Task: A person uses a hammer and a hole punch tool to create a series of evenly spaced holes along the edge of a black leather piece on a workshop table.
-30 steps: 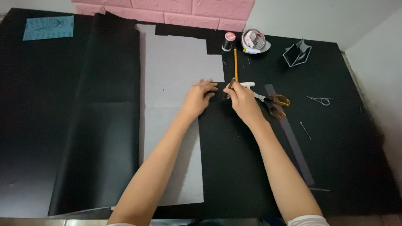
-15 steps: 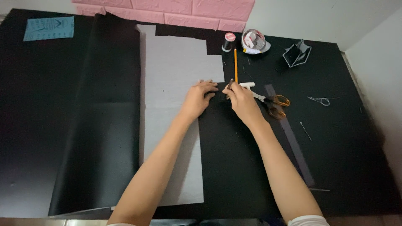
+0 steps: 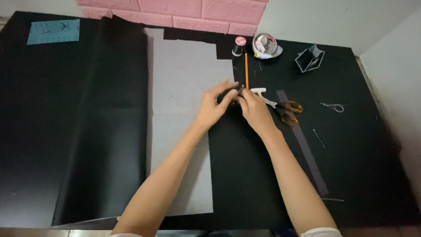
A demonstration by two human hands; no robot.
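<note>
My left hand (image 3: 215, 107) and my right hand (image 3: 252, 107) meet over the middle of a black-covered table (image 3: 359, 149). Together they pinch a small dark piece (image 3: 231, 93), lifted just off the surface; its exact shape is hard to tell. My left fingers are raised and spread around it. My right hand also grips a thin dark stick-like tool (image 3: 240, 89) near the fingertips. Under my left wrist lies a large grey sheet (image 3: 184, 87), with a black sheet (image 3: 245, 175) beside it on the right.
A yellow pencil (image 3: 246, 70), a white object (image 3: 258, 91), orange-handled scissors (image 3: 287, 109) and a long grey strip (image 3: 307, 151) lie right of my hands. A thread spool (image 3: 238, 44), tape dispenser (image 3: 265, 44), folded grey holder (image 3: 310, 58), wire loop (image 3: 334, 106) and blue card (image 3: 53, 30) sit farther off.
My left hand lifted off the grey sheet, opened its fingers and came right to join my right hand on the small dark piece. My right hand barely shifted.
</note>
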